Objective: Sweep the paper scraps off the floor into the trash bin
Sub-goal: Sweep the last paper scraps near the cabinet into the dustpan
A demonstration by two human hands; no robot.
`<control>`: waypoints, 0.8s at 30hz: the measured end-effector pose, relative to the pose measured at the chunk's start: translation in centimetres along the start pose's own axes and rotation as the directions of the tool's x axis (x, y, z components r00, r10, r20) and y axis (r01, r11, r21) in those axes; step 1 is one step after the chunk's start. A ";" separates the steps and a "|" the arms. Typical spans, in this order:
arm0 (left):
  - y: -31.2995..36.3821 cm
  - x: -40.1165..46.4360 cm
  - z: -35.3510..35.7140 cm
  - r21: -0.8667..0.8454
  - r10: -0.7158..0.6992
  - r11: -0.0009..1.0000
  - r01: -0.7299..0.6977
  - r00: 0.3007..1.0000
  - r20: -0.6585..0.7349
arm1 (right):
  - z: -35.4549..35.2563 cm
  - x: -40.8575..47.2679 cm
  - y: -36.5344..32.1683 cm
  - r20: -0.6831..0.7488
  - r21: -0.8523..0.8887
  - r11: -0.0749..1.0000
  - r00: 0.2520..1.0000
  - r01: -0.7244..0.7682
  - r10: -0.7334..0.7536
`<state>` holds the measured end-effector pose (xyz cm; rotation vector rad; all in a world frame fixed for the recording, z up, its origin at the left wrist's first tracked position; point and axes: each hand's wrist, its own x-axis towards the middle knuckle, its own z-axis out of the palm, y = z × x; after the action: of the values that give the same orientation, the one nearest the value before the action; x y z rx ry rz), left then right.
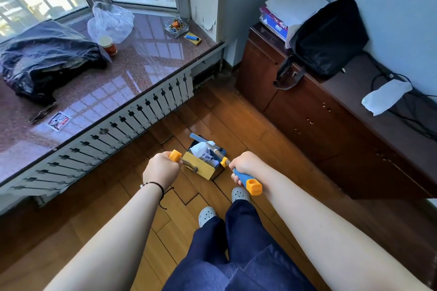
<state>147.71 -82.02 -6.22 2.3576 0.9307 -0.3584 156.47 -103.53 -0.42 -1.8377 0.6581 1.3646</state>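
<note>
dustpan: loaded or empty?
Loaded. White crumpled paper scraps sit in the yellow dustpan behind its comb teeth.

No text can be read with any certainty. The blue box point(275, 26) under the papers on the cabinet point(307, 111) bears white characters, but they are too blurred to make out. The small printed packet point(59, 121) on the sill point(132, 64) shows red and black print that is too small to read.
</note>
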 end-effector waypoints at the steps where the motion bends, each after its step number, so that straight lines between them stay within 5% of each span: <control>1: 0.0 0.0 0.0 0.000 0.003 1.000 -0.003 1.000 0.000 | 0.0 -0.1 0.0 0.005 0.004 1.000 1.000 -0.007 0.007; 24: -0.2 -5.0 -0.6 -0.127 -0.030 0.992 0.023 0.998 -0.058 | -0.5 -4.1 1.0 0.087 0.033 0.999 0.995 -0.042 0.039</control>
<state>143.98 -84.20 -3.65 2.2535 0.9844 -0.2332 154.76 -104.65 3.29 -1.7361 0.6733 1.4415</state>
